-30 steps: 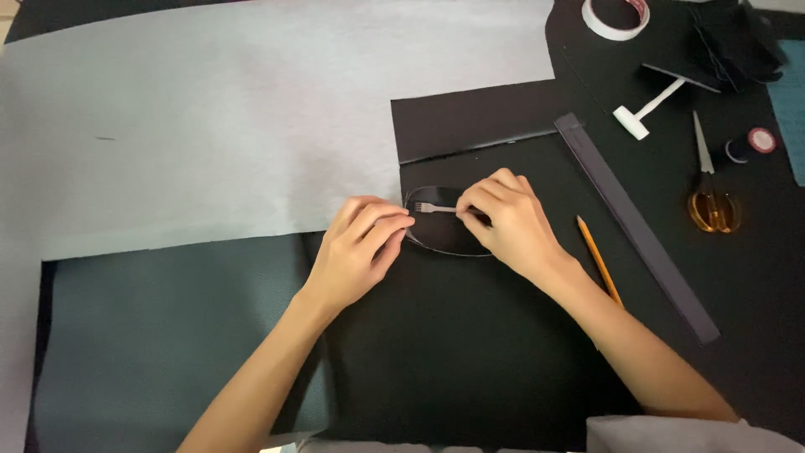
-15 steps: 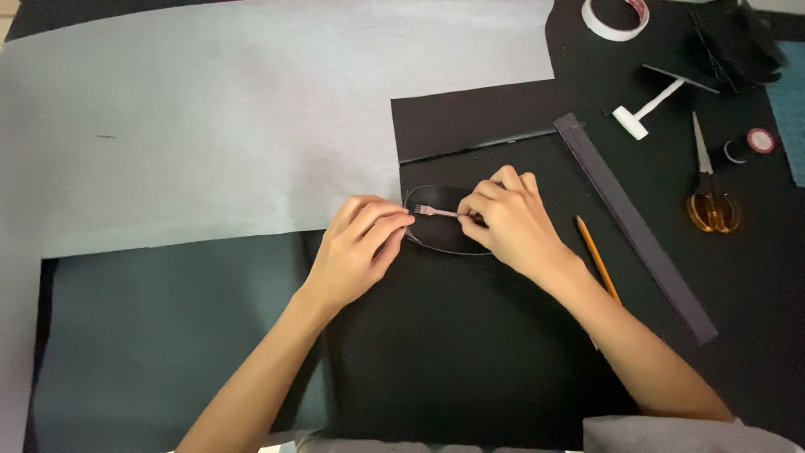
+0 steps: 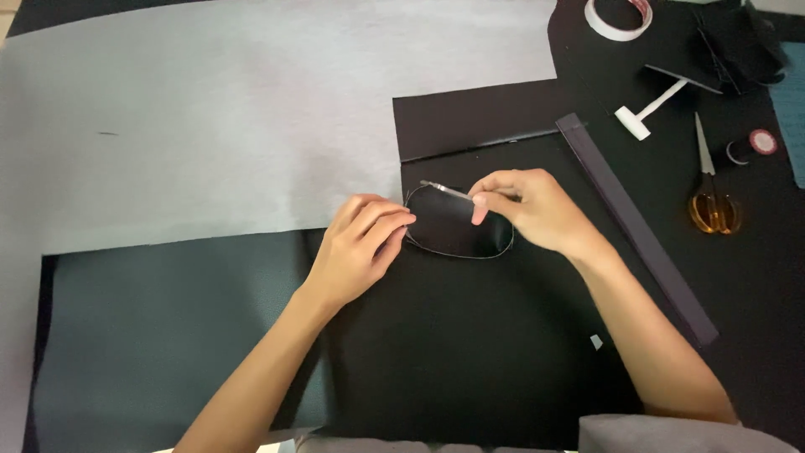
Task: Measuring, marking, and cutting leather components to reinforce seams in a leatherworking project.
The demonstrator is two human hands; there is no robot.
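Your left hand (image 3: 362, 247) presses flat on the oval black piece's (image 3: 459, 225) left edge at centre; right hand (image 3: 530, 210) pinches a thin silvery tool (image 3: 446, 191), marking its outline; next needs steady tracing.

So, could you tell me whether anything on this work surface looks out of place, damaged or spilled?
Nothing stands out. The left hand steadies the black oval piece while the right hand holds a thin silver tool at its edge. The scissors, tape roll and long dark strip lie flat and apart, with nothing spilled or torn.
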